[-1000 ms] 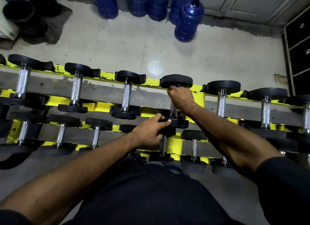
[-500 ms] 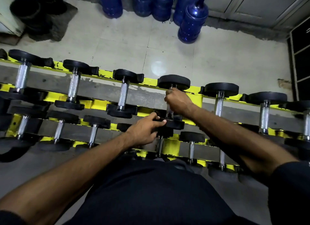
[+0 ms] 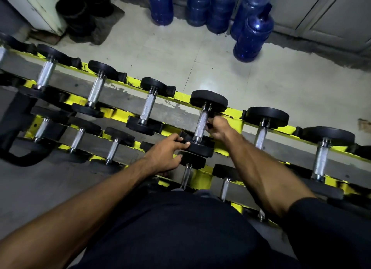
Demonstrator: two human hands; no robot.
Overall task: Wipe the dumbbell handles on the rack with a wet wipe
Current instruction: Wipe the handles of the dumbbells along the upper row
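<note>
Left grip [image 3: 166, 154]: is closing its fingers over the rim of the near plate [image 3: 200, 148] of one dumbbell [image 3: 201, 126], clasping that black disc.
Right grip [image 3: 217, 128]: is hanging just right of the same dumbbell's knurled handle [image 3: 202, 118] with its fingers curled inward. Whether it is clasping anything cannot be told.
Dark scrap [image 3: 209, 125]: is showing among the right grip's fingers, too small to identify.
Handle against the grips: the bare metal bar is running between the two. The left grip is sitting at its near end and the right grip is beside its middle. Whether the right grip is touching the bar cannot be told.
Where the dumbbell is lying: across the upper tier [image 3: 124, 100] of the yellow rack [image 3: 181, 97], with its far plate [image 3: 208, 100] sitting at the back rail.
Dumbbells, upper tier: seven handles are showing, and the leftmost is being cut by the frame edge. The held one is fifth from the left.
Dumbbells, lower tier [image 3: 200, 179]: five handles are showing plainly, with a sliver of a sixth low at the right.
Grips: two, both bare, reaching in on bare forearms. The right arm is ending in a dark sleeve [image 3: 321, 218].
Water jugs [image 3: 254, 34]: five blue ones are standing on the tiled floor [image 3: 160, 54] beyond the rack, four in a row by the wall and one in front.
</note>
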